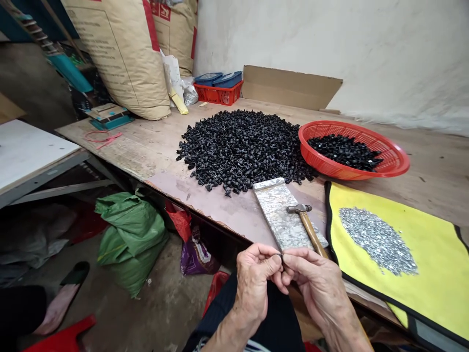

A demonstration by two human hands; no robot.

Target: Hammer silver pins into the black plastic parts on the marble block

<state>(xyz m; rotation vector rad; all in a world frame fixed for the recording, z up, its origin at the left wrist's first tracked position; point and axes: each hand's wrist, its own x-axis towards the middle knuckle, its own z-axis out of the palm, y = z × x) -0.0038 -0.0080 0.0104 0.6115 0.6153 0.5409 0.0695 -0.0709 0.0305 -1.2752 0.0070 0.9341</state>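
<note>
My left hand [256,274] and my right hand [315,278] meet at the table's front edge, their fingertips pinched on one small black part [281,256], mostly hidden by the fingers. Just beyond them lies a grey speckled stone slab [278,210], with a hammer [309,227] resting on it, its wooden handle toward my right hand. Behind the slab spreads a big heap of small black plastic parts [242,146]. More black parts [344,151] fill a red plastic basket [394,164]. At right, small shiny metal pieces [377,239] are piled on a yellow cloth [436,244] with black edging.
Large paper sacks [117,54] stand at the back left, near a red crate [220,95] with blue lids. Cardboard [289,88] leans on the wall. On the floor are a green sack [128,239] and a purple bag [198,254]. Another person's foot [58,303] shows at lower left.
</note>
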